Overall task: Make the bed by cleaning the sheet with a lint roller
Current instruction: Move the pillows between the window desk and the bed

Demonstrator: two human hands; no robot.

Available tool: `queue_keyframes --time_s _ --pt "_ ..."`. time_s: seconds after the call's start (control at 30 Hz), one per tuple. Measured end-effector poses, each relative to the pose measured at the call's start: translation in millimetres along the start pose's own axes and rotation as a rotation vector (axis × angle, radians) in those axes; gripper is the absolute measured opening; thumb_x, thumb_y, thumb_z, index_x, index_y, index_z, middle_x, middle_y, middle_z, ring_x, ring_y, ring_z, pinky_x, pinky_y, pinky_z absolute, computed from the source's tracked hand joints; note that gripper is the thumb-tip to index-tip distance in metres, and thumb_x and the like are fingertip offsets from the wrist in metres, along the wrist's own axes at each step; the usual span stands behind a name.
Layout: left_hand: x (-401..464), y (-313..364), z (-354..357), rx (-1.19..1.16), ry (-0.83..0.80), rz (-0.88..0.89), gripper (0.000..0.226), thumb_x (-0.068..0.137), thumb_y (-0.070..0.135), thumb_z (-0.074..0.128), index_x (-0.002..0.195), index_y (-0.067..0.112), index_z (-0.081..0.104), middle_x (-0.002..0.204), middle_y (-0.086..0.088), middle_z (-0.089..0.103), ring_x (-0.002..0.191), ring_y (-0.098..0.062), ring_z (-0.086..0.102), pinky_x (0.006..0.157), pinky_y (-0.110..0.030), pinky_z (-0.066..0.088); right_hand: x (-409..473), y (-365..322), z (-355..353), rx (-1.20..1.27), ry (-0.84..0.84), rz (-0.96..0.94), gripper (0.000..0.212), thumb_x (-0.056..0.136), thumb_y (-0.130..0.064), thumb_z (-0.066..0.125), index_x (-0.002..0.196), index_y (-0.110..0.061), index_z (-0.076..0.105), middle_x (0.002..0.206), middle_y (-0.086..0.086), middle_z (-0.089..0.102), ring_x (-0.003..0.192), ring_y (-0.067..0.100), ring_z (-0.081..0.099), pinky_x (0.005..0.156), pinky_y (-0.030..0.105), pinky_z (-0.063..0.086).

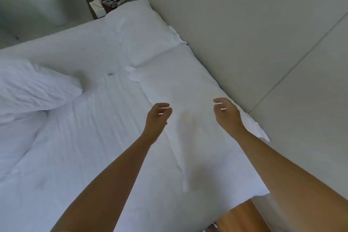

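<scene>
Both hands empty over the sheet: left hand and right hand hover with fingers loosely curled, holding nothing. Lint roller isn't visible. Likely between steps, smoothing or reaching; next move needs the roller found. No containers seen; cluttered nightstand sits beyond the sheet's far corner.

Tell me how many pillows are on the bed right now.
2: one flat pillow at the head by the wall, one rumpled pillow at the left edge. More may lie out of frame.
</scene>
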State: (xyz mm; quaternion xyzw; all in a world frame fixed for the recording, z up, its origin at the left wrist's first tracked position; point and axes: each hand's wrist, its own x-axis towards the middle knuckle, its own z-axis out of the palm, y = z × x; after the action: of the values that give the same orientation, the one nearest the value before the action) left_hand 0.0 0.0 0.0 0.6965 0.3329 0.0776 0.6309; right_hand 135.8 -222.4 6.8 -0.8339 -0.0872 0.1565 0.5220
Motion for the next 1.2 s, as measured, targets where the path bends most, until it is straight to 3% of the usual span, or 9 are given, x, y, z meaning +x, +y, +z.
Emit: queue_keyframes --time_s 0.17,0.27,0.43,0.57,0.63,0.7,0.83,0.97,1.2 --pt "52.0 -39.8 29.0 0.014 0.132 -0.084 0.031 0.094 0.034 0.070 0.125 0.031 0.064 0.120 0.013 0.067 0.104 -0.009 0.067 0.087 -0.029 0.052 82.0 49.5 10.8 -0.211 -0.079 -0.010 0.033 0.098 -0.025 0.052 0.130 -0.025 0.061 0.130 -0.002 0.061 0.119 0.017 0.057 0.101 0.037 0.049" --pt "71.1 -66.1 44.2 0.035 0.150 -0.147 0.045 0.094 0.043 0.071 0.136 0.037 0.057 0.139 0.018 0.054 0.123 -0.013 0.054 0.104 -0.035 0.046 115.3 78.1 12.5 -0.382 -0.061 -0.043 0.047 0.088 -0.043 0.049 0.131 -0.029 0.061 0.135 -0.002 0.061 0.124 0.023 0.055 0.105 0.046 0.046" --pt "93.9 -85.8 64.5 -0.031 0.146 -0.251 0.084 0.086 0.059 0.075 0.156 0.036 0.035 0.159 0.006 0.038 0.145 -0.013 0.037 0.115 -0.033 0.036 158.6 91.1 11.6 -0.439 -0.159 0.096 0.096 0.069 -0.080 0.056 0.152 -0.037 0.036 0.153 0.002 0.043 0.142 0.021 0.041 0.118 0.042 0.034" --pt "103.9 -98.8 76.9 -0.064 0.127 -0.365 0.125 0.061 0.083 0.078 0.158 0.051 0.005 0.159 0.009 0.037 0.142 -0.017 0.044 0.119 -0.044 0.038 177.9 92.1 10.2 -0.357 -0.321 0.153 0.119 0.064 -0.083 0.070 0.159 -0.044 0.011 0.163 -0.004 0.028 0.148 0.016 0.032 0.118 0.031 0.027" --pt "101.7 -97.9 85.4 -0.159 0.113 -0.377 0.121 0.068 0.076 0.079 0.155 0.056 -0.003 0.153 0.011 0.044 0.136 -0.016 0.051 0.116 -0.044 0.041 180.4 89.6 15.1 -0.327 -0.395 0.161 0.122 0.061 -0.083 0.074 0.155 -0.053 0.003 0.163 -0.005 0.029 0.147 0.017 0.034 0.118 0.034 0.030" --pt "99.3 -93.0 93.2 -0.226 0.158 -0.313 0.107 0.080 0.059 0.079 0.156 0.055 0.004 0.145 0.013 0.053 0.127 -0.013 0.058 0.110 -0.044 0.048 178.6 83.2 20.4 -0.234 -0.404 0.103 0.116 0.063 -0.074 0.082 0.154 -0.056 0.011 0.155 -0.011 0.041 0.139 0.014 0.044 0.114 0.035 0.038" --pt "88.2 -70.9 86.4 -0.142 0.288 -0.187 0.078 0.087 0.049 0.071 0.153 0.042 0.030 0.136 0.015 0.062 0.120 -0.013 0.063 0.105 -0.045 0.053 169.7 58.5 27.1 -0.190 -0.317 -0.122 0.076 0.082 -0.041 0.081 0.149 -0.036 0.045 0.138 -0.016 0.057 0.127 0.011 0.055 0.111 0.034 0.044" --pt "52.9 -27.8 66.9 -0.061 0.450 -0.023 0.045 0.097 0.034 0.062 0.141 0.033 0.051 0.122 0.017 0.068 0.108 -0.005 0.066 0.099 -0.039 0.056 138.5 27.4 26.0 -0.128 -0.222 -0.267 0.061 0.088 -0.033 0.075 0.145 -0.026 0.053 0.136 -0.011 0.063 0.123 0.010 0.060 0.108 0.037 0.049" --pt "-50.1 26.4 18.6 -0.113 0.641 0.092 0.043 0.098 0.025 0.065 0.140 0.028 0.054 0.126 0.013 0.066 0.116 -0.010 0.064 0.102 -0.047 0.054 57.8 -62.9 17.0 -0.041 -0.274 -0.491 0.058 0.092 -0.021 0.074 0.146 -0.022 0.054 0.141 -0.014 0.058 0.131 0.000 0.053 0.112 0.026 0.042"
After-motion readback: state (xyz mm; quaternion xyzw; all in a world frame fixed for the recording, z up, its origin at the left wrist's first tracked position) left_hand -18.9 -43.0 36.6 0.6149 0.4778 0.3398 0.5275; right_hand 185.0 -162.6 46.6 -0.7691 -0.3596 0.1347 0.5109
